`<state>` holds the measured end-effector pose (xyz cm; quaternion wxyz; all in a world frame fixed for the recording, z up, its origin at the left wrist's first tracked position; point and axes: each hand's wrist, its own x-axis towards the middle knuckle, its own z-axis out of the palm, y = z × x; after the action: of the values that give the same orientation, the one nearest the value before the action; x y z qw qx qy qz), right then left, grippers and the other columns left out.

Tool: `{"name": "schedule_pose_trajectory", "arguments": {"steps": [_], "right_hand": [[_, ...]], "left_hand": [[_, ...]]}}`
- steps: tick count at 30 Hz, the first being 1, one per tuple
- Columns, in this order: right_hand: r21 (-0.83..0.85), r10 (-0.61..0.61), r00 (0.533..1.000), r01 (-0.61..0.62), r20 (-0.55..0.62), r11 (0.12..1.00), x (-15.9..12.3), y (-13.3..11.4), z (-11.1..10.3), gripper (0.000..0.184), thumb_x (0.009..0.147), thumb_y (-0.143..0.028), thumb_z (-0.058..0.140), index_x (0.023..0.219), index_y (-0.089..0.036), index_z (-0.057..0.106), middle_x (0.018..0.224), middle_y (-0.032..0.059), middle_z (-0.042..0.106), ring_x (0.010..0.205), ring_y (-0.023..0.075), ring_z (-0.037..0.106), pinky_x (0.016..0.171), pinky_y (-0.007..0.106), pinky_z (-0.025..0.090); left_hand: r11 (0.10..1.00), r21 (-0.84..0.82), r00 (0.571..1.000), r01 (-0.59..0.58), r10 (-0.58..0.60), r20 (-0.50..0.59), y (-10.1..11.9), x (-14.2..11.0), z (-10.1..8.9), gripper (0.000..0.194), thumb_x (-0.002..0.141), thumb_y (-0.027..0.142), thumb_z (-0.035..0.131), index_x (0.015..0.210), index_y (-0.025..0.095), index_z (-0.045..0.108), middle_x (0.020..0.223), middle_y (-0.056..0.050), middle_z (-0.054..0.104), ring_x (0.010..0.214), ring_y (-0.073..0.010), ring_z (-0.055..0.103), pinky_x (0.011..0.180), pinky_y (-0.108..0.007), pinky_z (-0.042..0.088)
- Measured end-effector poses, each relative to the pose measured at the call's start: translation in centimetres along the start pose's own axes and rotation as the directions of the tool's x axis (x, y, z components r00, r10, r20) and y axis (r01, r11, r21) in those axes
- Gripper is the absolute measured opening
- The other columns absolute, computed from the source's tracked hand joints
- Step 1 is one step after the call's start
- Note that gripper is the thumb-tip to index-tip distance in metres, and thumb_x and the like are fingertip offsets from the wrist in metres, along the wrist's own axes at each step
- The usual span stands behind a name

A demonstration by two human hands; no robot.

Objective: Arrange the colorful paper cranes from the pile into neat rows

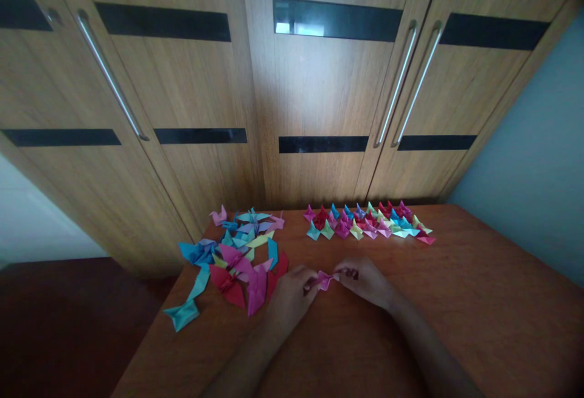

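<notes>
My left hand and my right hand meet over the wooden table, both pinched on a small pink folded paper piece held between their fingertips. To the left of my left hand lies a loose pile of coloured folded paper shapes in blue, pink, red and teal. Beyond my hands, several small folded paper figures stand in neat rows near the table's far edge.
A teal paper piece lies near the table's left edge. Wooden wardrobe doors with long metal handles rise right behind the table. A pale wall is at the right, dark floor at the lower left.
</notes>
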<state>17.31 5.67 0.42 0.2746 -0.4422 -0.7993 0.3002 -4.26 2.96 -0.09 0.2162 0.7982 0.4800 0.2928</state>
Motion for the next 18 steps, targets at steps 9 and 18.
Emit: {"name": "schedule_pose_trajectory", "arguments": {"steps": [9, 18], "right_hand": [[-0.052, -0.019, 0.999, 0.020, 0.027, 0.998, 0.02, 0.02, 0.74, 0.013, 0.079, -0.028, 0.059, 0.084, -0.020, 0.068, 0.072, 0.0002, 0.063, 0.062, 0.0109, 0.055, 0.057, 0.020, 0.041], [-0.082, -0.024, 0.999, 0.026, 0.034, 0.996, 0.22, -0.27, 0.97, 0.011, 0.080, -0.025, 0.060, 0.084, -0.020, 0.069, 0.074, 0.0006, 0.064, 0.063, 0.0111, 0.054, 0.058, 0.021, 0.039]], "left_hand": [[1.000, 0.011, 1.000, 0.004, -0.004, 0.011, -0.09, 0.08, 0.24, 0.012, 0.082, 0.014, 0.051, 0.081, 0.019, 0.062, 0.079, -0.002, 0.060, 0.070, -0.0128, 0.055, 0.064, -0.022, 0.040], [1.000, 0.014, 1.000, -0.007, 0.006, 0.013, -0.17, 0.07, 0.42, 0.015, 0.082, 0.011, 0.049, 0.080, 0.019, 0.061, 0.081, -0.001, 0.060, 0.071, -0.0120, 0.055, 0.064, -0.021, 0.040]]}}
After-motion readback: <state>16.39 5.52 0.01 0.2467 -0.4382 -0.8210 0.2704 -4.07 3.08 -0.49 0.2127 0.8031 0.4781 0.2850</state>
